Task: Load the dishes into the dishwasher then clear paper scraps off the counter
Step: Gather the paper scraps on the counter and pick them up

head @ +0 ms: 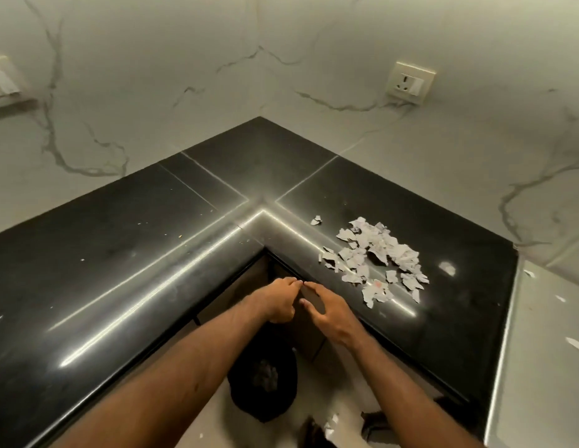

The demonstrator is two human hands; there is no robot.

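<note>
The paper scraps [375,257] lie in one loose heap on the black counter [120,253], just right of the right hand [327,310]. One single scrap [316,220] lies apart, beyond the heap. The pieces are too many to count. The right hand has relaxed fingers and holds nothing. The left hand [280,300] is curled; if it pinches something cannot be told. One black bin [265,383] stands below both hands.

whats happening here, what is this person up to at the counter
A person stands at the inner corner of a black L-shaped counter, the left hand and right hand meeting fingertip to fingertip just off its edge, above a black bin on the floor. A pile of torn paper scraps lies on the counter to the right, touched by neither hand. Whether the left hand pinches a scrap is unclear.
</note>
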